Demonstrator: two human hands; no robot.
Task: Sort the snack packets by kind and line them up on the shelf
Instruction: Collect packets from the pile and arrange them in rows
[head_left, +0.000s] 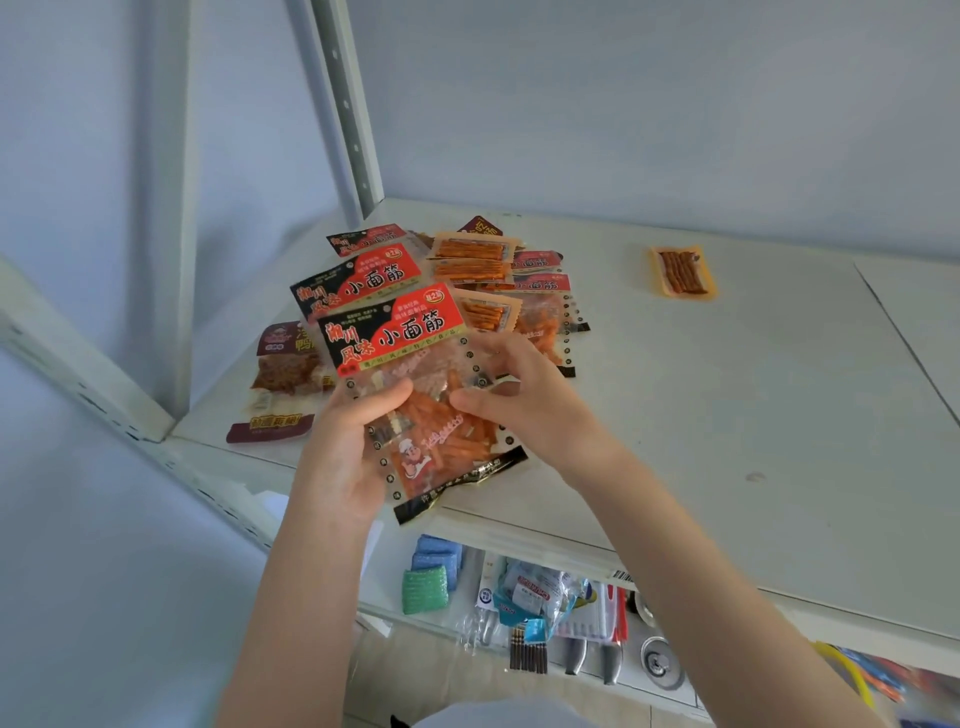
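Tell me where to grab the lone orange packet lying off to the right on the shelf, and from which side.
Probably by its near short end, coming from the front and above. The lone orange packet lies flat on the shelf, well apart from the pile, so only its thin sealed border offers something to pinch.

You face a pale blue wall; white shelf at 3 o'clock, its post at 11, beige floor at 6.

Rear red packet mostly behind the front packet; lower-shelf goods blurred, their labels unreadable.
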